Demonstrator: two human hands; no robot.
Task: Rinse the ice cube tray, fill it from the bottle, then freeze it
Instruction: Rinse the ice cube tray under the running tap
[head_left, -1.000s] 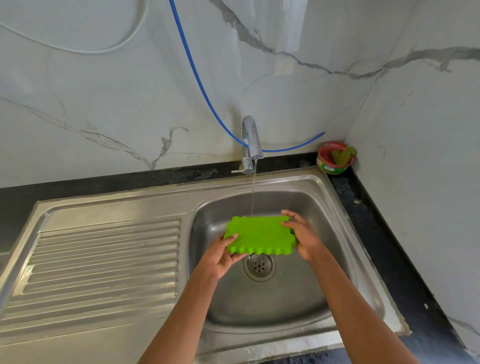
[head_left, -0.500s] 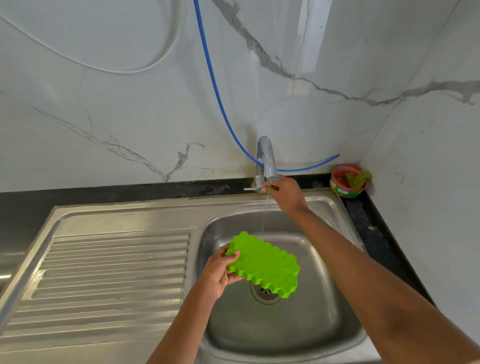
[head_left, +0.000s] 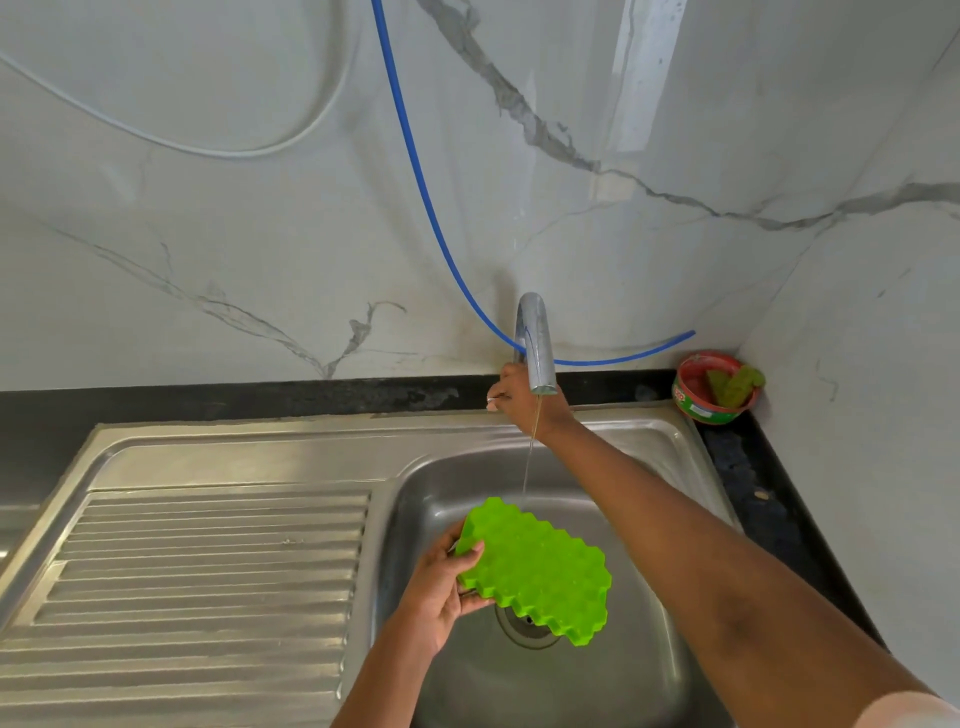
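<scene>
Now, your green honeycomb ice cube tray (head_left: 535, 569) is at lower centre of the frame, tilted above the drain (head_left: 524, 630), its far end dipping toward the lower right. Your left hand (head_left: 441, 587) grips its near-left end, thumb on top and fingers curled beneath.

A thin water stream (head_left: 530, 457) from the tap (head_left: 535, 343) reaches only the tray's upper corner. I'd judge it best to slide the tray under the flow and turn it so every cell gets wet, tilted so the water runs off into the sink (head_left: 519, 686). The tray looks soft and will likely flex when wet, so hold it firmly.

Your right hand (head_left: 519, 397) is up at the tap's base. I cannot tell whether it pinches or merely presses there.

At left lies the ribbed drainboard (head_left: 208, 561). A black bench (head_left: 758, 493) edges the sink, with a red tub (head_left: 711, 389) in the right corner. The marble wall (head_left: 260, 234) carries a blue hose (head_left: 415, 171) and a white cable (head_left: 156, 140).
</scene>
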